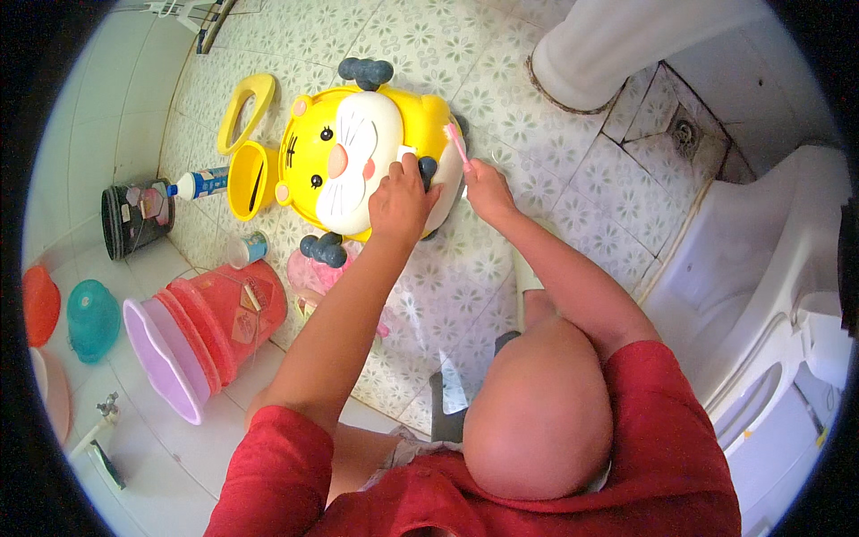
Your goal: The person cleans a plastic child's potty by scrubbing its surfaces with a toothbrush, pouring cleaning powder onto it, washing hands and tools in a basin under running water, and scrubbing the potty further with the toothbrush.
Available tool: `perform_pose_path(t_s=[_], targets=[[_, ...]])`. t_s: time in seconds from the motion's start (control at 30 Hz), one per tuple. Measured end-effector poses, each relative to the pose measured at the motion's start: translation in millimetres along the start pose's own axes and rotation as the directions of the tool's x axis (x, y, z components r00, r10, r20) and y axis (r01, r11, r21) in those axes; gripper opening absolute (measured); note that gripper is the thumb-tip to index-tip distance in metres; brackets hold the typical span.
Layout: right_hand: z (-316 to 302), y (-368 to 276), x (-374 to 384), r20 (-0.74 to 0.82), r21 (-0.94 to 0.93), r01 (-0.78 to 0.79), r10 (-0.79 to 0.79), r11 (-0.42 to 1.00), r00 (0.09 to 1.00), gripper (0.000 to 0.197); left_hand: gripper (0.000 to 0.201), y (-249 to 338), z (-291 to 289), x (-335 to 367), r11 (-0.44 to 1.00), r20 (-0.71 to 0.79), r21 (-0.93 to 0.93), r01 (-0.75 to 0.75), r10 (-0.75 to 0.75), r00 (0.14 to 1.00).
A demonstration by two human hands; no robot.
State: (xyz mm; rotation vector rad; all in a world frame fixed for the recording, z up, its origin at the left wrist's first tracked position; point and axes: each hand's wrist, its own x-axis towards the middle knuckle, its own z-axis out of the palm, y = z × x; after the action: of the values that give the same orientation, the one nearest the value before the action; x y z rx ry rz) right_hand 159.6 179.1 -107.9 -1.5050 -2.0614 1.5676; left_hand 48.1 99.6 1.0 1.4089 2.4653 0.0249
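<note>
Near the floor's point(403, 40) left edge we see a yellow pot point(240, 183). To its right lies the tiger-faced potty point(371, 143), long axis running left to right, ears pointing left. Our left hand point(404, 199) bends its fingers by a grey knob point(428, 169); we cannot tell whether they grip. Our right hand point(488, 190) pinches a pink brush point(457, 142), bristles pointing up-left.

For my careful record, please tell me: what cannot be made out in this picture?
In head view:
pink brush: far handle end, hidden by right hand.
left hand: palm, hidden by its own back.
pink thing: full shape, partly behind left forearm.
white pedestal: upper end, cut off by top edge.
</note>
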Motion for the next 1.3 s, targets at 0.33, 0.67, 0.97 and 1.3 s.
perform_pose_path(t_s=[0.33, 0.67, 0.97, 1.3], targets=[[-9, -19, 1, 0.045, 0.121, -0.081, 0.076, 0.989, 0.996, 0.03, 0.039, -4, 4, 2, 0.996, -0.059, 0.013, -0.084, 0.085, 0.995], [-14, 22, 22, 0.13, 0.035, -0.291, 0.284, 0.956, 0.95, 0.032, 0.033, -5, 9, -14, 0.981, -0.05, -0.059, -0.186, 0.183, 0.982], [-14, 26, 0, 0.148, 0.335, -0.395, 0.366, 0.856, 0.919, 0.03, 0.033, -26, -6, -34, 0.97, -0.074, -0.04, -0.239, 0.236, 0.969], [-67, -29, -18, 0.177, 0.479, -0.355, 0.307, 0.803, 0.935, 0.028, 0.036, -23, -73, -25, 0.959, 0.024, -0.257, -0.121, 0.131, 0.991]])
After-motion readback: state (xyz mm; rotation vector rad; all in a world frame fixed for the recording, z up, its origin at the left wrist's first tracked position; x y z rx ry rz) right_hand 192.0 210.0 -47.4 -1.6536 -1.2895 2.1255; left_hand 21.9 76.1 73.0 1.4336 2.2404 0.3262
